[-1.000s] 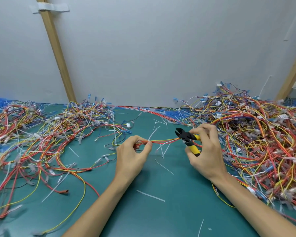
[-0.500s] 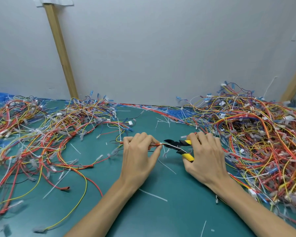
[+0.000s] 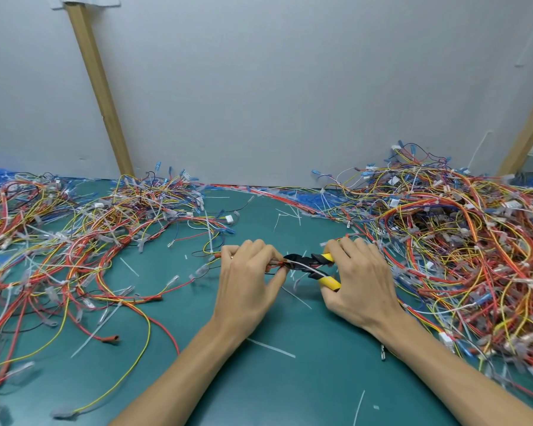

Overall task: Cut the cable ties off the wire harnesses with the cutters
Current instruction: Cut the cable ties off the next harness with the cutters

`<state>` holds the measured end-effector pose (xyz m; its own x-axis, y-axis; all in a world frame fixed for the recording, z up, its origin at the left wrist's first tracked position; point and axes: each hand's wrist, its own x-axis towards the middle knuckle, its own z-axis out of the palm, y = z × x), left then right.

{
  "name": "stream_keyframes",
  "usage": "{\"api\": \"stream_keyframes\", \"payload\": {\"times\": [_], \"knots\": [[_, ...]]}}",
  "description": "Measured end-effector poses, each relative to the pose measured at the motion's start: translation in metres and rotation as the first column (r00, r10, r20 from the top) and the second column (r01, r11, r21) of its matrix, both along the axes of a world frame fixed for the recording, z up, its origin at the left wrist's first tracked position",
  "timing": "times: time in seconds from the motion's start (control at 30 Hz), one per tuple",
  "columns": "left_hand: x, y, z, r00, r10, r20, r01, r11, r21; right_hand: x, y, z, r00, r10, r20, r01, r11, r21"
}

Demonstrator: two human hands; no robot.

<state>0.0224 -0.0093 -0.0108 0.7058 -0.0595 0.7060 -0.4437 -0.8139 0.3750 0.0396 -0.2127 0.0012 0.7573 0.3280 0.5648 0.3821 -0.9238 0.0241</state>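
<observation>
My left hand (image 3: 246, 281) pinches a thin bundle of red and yellow harness wires (image 3: 276, 263) just above the green mat. My right hand (image 3: 357, 281) grips the yellow-handled cutters (image 3: 313, 265), whose black jaws point left and sit right against my left fingertips. A white cable tie tail (image 3: 308, 266) runs across the jaws. Whether the jaws are closed on the tie is hidden by my fingers.
A big tangle of wire harnesses (image 3: 462, 241) fills the right side, another pile (image 3: 68, 241) the left. Cut white tie pieces (image 3: 270, 347) lie scattered on the green mat (image 3: 290, 382). A grey wall with wooden posts (image 3: 99, 87) stands behind.
My hands have come together: the cutters moved left to my left fingertips. Both hands shifted slightly lower and toward the mat's middle.
</observation>
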Motion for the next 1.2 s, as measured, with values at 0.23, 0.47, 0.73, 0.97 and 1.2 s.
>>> {"api": "stream_keyframes", "payload": {"times": [0.23,0.47,0.73,0.97,1.2], "knots": [[-0.0001,0.0002,-0.0005,1.0,-0.001,-0.002,0.001,1.0,0.002,-0.0002,-0.0014,-0.0025,0.996,-0.001,-0.084,0.001,1.0,0.001],[0.0014,0.0001,-0.0014,0.996,-0.031,-0.08,0.025,0.996,-0.082,0.0026,-0.0033,-0.0056,0.994,0.007,-0.112,-0.009,1.0,-0.01],[0.0009,0.0023,-0.0002,0.991,-0.067,-0.111,0.045,0.98,-0.192,0.002,0.0009,-0.0059,0.99,0.002,-0.142,-0.004,1.0,-0.01],[-0.0013,0.0033,0.002,0.995,-0.07,-0.072,0.058,0.986,-0.157,0.0015,-0.0038,-0.0036,0.977,0.042,-0.209,-0.037,0.999,0.028],[-0.0013,0.0019,0.0012,0.995,-0.082,-0.064,0.077,0.994,-0.076,-0.0005,-0.0053,-0.0031,0.979,0.058,-0.196,-0.054,0.998,0.026]]}}
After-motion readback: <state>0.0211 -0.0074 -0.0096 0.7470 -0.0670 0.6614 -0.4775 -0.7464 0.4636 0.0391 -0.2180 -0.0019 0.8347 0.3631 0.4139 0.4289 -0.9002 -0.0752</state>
